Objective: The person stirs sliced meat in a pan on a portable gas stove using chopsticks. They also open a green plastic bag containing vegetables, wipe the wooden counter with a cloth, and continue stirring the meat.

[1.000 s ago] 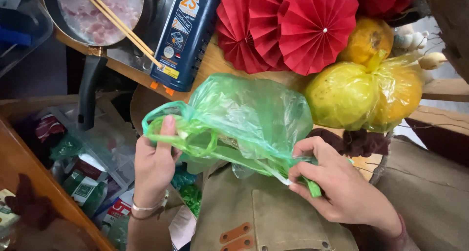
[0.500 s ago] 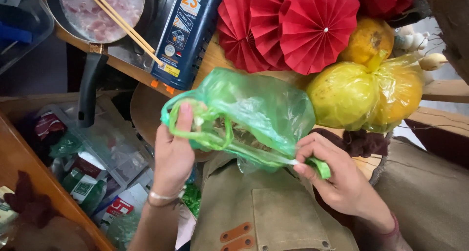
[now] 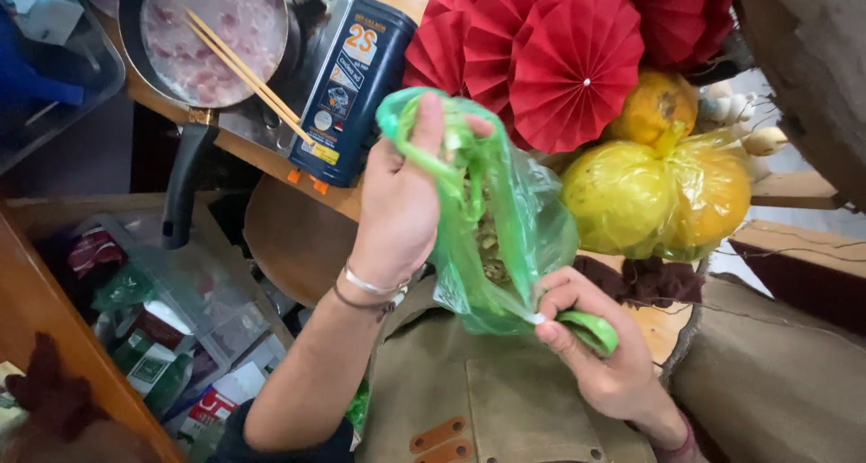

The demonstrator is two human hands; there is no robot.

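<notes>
You are pulling the green plastic bag (image 3: 501, 220) taut: your left hand (image 3: 397, 201) is gripping its handle loop, your right hand (image 3: 600, 355) pinching the other. Next, you are likely needing to cross and knot them.

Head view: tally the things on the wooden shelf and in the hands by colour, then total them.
Green: 1, the thin green plastic bag, gripped by the left hand and right hand.
Red: 3 folded red paper fans.
Yellow: 2 round yellow fruits in clear plastic.
Dark blue: 1 oil can.
Total: 7
</notes>
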